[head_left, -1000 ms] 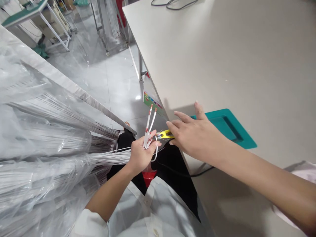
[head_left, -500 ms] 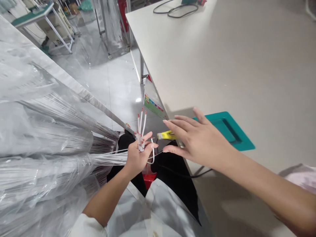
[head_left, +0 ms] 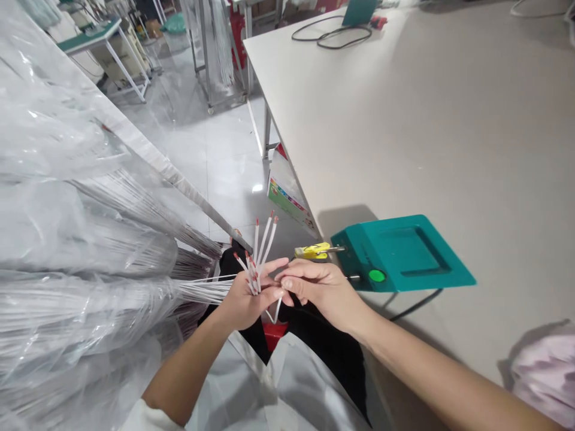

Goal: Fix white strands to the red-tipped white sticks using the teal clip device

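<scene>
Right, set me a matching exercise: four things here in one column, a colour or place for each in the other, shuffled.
Things
1. Wires
2. Clip
3. Button
4. Box

Colours and places
A. Green, round
B. Teal, on the table
C. White with red tips, in the left hand
D. Yellow

Pairs: 1-C, 2-D, 3-A, 4-B

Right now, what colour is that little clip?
The clip is yellow, seen in the head view.
</scene>
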The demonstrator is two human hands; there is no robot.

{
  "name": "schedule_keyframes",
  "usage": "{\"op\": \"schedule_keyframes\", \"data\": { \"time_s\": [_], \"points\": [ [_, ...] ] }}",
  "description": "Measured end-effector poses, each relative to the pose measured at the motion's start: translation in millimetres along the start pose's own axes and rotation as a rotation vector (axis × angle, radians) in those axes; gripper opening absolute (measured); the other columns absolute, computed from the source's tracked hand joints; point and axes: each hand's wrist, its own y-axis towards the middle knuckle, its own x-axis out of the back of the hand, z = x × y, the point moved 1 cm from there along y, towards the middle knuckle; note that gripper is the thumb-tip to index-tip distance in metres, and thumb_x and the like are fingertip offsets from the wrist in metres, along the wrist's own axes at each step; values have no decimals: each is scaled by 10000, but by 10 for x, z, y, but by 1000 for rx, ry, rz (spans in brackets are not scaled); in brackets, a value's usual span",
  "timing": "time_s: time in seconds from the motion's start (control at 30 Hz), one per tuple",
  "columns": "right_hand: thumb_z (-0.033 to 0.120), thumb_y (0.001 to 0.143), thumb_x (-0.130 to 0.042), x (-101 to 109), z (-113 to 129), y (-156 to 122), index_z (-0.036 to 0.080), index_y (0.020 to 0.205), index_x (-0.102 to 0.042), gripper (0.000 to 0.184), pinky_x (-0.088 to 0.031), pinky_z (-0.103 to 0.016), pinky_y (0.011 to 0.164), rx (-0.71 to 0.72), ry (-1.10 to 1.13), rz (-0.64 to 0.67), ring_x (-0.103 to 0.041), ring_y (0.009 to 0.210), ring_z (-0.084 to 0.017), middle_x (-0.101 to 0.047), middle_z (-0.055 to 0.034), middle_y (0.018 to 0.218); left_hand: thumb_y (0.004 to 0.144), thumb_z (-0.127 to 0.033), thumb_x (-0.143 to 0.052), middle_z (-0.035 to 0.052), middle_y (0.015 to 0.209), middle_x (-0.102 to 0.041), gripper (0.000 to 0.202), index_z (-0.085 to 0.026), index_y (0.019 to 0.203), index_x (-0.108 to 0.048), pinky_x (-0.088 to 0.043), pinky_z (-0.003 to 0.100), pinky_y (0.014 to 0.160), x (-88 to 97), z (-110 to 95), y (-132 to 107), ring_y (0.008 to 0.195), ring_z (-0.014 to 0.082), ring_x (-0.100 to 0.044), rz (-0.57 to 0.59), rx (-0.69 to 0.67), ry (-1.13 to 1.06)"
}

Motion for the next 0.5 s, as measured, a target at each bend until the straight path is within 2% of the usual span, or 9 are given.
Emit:
{"op": "schedule_keyframes", "data": {
  "time_s": [0.07, 0.13, 0.2, 0.23, 0.33, 0.4, 0.5],
  "points": [
    [368, 722, -674, -42, -27, 2, 150, 660, -644, 229, -357, -209, 420, -73, 117, -13, -476, 453, -78, -537, 18, 511, 770, -315, -629, 36, 682, -680, 524, -162, 1257, -510, -382, 191, 492, 17, 2, -12, 527, 92, -551, 13, -5, 16],
    [390, 725, -662, -74, -40, 5, 154, 643, -627, 252, -359, -213, 424, -90, 110, -30, -450, 439, -77, -505, 29, 472, 769, -319, -626, 36, 691, -683, 522, -163, 1255, -515, -354, 182, 453, 34, 13, -6, 469, 67, -511, -12, 4, 32],
    [381, 738, -648, -78, -25, 14, 162, 679, -641, 227, -391, -222, 443, 6, -53, -121, -463, 472, -83, -546, 8, 554, 748, -334, -642, 48, 749, -693, 555, -155, 1256, -512, -325, 182, 405, 62, 27, 19, 401, 39, -451, -97, 13, 41],
    [364, 748, -641, -69, -8, 18, 169, 741, -661, 196, -416, -230, 467, 89, -169, -197, -486, 512, -89, -587, -17, 658, 741, -341, -644, 61, 812, -697, 567, -154, 1258, -506, -319, 184, 391, 81, 34, 36, 384, 28, -429, -162, 11, 44],
    [293, 772, -622, -43, 48, 24, 215, 1020, -650, 262, -471, -254, 547, 333, -456, -394, -520, 595, -93, -599, -70, 987, 750, -354, -620, 90, 953, -677, 506, -145, 1203, -537, -329, 195, 387, 137, 45, 85, 385, 17, -411, -366, -21, 38],
    [258, 791, -599, -56, 67, 34, 229, 1049, -643, 263, -490, -261, 590, 416, -574, -375, -553, 638, -106, -603, -69, 1007, 765, -340, -592, 63, 843, -676, 424, -122, 1128, -573, -335, 200, 401, 144, 48, 108, 394, 29, -408, -407, -33, 61],
    [226, 814, -566, -124, 58, 60, 229, 916, -684, 156, -507, -275, 687, 452, -678, -222, -611, 760, -143, -646, -49, 895, 767, -266, -559, -28, 549, -550, 276, -113, 989, -617, -340, 207, 437, 96, 53, 127, 414, 62, -398, -301, -74, 185]
  ]
}}
